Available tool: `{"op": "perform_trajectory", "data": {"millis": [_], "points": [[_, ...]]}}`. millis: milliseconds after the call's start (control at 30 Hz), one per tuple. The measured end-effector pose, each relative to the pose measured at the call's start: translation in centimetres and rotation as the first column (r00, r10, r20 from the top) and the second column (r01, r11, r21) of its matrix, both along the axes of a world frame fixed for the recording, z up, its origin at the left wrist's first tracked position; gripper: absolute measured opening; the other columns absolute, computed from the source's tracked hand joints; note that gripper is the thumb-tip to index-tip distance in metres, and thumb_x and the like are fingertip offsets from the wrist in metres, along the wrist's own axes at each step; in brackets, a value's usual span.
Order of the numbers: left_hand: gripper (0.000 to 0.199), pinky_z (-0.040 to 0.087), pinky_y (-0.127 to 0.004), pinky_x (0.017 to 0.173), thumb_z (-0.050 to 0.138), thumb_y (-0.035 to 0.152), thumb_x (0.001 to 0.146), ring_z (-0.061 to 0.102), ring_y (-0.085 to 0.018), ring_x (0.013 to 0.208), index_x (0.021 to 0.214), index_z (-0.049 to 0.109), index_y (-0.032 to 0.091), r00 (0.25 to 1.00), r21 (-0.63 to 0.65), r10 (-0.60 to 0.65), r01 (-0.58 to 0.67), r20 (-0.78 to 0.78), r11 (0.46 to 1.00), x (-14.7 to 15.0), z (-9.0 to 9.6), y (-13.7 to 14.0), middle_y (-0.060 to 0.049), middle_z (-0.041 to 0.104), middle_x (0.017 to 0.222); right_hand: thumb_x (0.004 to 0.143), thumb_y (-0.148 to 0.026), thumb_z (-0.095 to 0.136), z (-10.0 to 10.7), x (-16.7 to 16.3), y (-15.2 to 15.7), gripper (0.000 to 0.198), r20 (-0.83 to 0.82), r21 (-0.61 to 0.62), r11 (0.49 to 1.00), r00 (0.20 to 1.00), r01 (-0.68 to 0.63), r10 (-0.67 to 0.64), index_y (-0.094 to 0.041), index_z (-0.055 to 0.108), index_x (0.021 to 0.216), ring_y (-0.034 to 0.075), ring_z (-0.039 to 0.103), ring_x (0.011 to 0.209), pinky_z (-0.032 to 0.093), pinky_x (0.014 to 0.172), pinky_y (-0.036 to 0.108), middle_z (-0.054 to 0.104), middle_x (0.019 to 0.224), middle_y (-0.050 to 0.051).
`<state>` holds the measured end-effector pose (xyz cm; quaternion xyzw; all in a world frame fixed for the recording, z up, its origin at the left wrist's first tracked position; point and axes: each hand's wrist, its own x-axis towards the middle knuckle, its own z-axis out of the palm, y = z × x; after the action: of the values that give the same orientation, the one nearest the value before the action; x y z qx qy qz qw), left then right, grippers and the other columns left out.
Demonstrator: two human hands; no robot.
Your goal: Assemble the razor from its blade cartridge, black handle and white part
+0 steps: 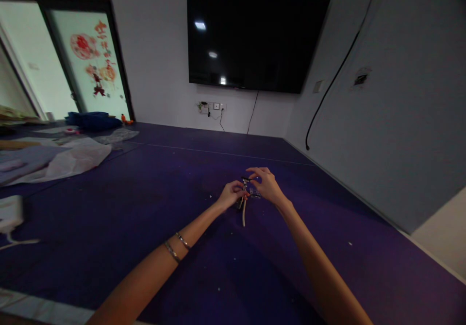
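Both my arms reach forward over a purple floor mat [153,208]. My left hand [231,194] is closed around a small tool with pale handles [243,213] that hang down toward the mat. My right hand [265,185] pinches a small dark part [246,179] at the top of that tool with its fingertips. A small clear object [255,194] lies just under my right hand; it is too small and dim to identify. Two thin bracelets [177,245] sit on my left forearm.
A large black TV [255,41] hangs on the far wall above wall sockets [213,106]. Plastic sheets and cloth [58,157] lie at the left, with a blue bundle [92,120] by a glass door. A white object [10,213] sits at the left edge.
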<state>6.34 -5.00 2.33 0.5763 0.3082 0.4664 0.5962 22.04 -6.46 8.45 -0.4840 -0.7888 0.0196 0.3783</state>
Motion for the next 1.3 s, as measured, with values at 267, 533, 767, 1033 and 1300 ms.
{"op": "perform_trajectory", "data": {"millis": [267, 533, 767, 1033, 1300], "points": [[0.029, 0.045, -0.025, 0.056, 0.071, 0.028, 0.061, 0.06, -0.014, 0.053, 0.079, 0.052, 0.015, 1.0, -0.012, 0.001, -0.001, 0.004, 1.0, -0.1, 0.0, -0.2, -0.001, 0.063, 0.061, 0.073, -0.013, 0.051, -0.3, -0.2, 0.0, 0.035, -0.04, -0.002, 1.0, 0.999, -0.014, 0.014, -0.026, 0.058, 0.105, 0.022, 0.048, 0.103, 0.032, 0.089, 0.043, 0.067, 0.084, 0.002], [0.025, 0.045, -0.026, 0.061, 0.07, 0.022, 0.065, 0.062, -0.014, 0.059, 0.078, 0.05, 0.015, 0.996, 0.028, 0.072, -0.074, 0.058, 0.997, -0.1, 0.0, 0.4, -0.003, 0.065, 0.064, 0.072, -0.016, 0.053, -0.4, -0.5, 0.2, 0.04, -0.175, 0.013, 0.997, 0.981, -0.081, 0.082, -0.022, 0.054, 0.111, 0.018, 0.056, 0.091, 0.039, 0.085, 0.035, 0.066, 0.087, 0.003], [0.011, 0.046, -0.025, 0.063, 0.062, 0.019, 0.073, 0.062, -0.015, 0.073, 0.082, 0.06, 0.013, 0.976, -0.041, 0.196, -0.193, 0.09, 0.98, -0.7, 1.8, 0.5, -0.008, 0.066, 0.083, 0.074, -0.034, 0.054, -1.1, 0.1, 1.6, 0.038, -0.508, -0.101, 0.988, 0.86, -0.119, 0.052, -0.016, 0.058, 0.107, 0.016, 0.06, 0.08, 0.046, 0.073, 0.029, 0.066, 0.089, 0.007], [0.02, 0.042, -0.022, 0.056, 0.064, 0.025, 0.072, 0.056, -0.011, 0.063, 0.084, 0.067, 0.01, 0.983, -0.153, 0.151, -0.134, 0.104, 0.979, -1.3, 2.3, 1.6, -0.005, 0.063, 0.071, 0.077, -0.03, 0.05, -2.7, -2.1, 0.1, 0.023, -0.427, -0.563, 0.791, 0.904, -0.241, -0.028, -0.015, 0.065, 0.085, 0.008, 0.052, 0.05, 0.037, 0.039, 0.016, 0.065, 0.077, 0.004], [0.021, 0.042, -0.021, 0.054, 0.059, 0.024, 0.074, 0.055, -0.01, 0.057, 0.085, 0.066, 0.008, 0.99, -0.188, 0.064, -0.04, 0.123, 0.981, -1.8, 1.5, 2.0, -0.006, 0.062, 0.067, 0.077, -0.032, 0.055, -3.8, -4.5, -0.6, 0.021, -0.508, -0.586, 0.761, 0.858, -0.279, -0.077, -0.016, 0.064, 0.086, 0.007, 0.052, 0.049, 0.035, 0.037, 0.013, 0.063, 0.067, 0.001]]}}
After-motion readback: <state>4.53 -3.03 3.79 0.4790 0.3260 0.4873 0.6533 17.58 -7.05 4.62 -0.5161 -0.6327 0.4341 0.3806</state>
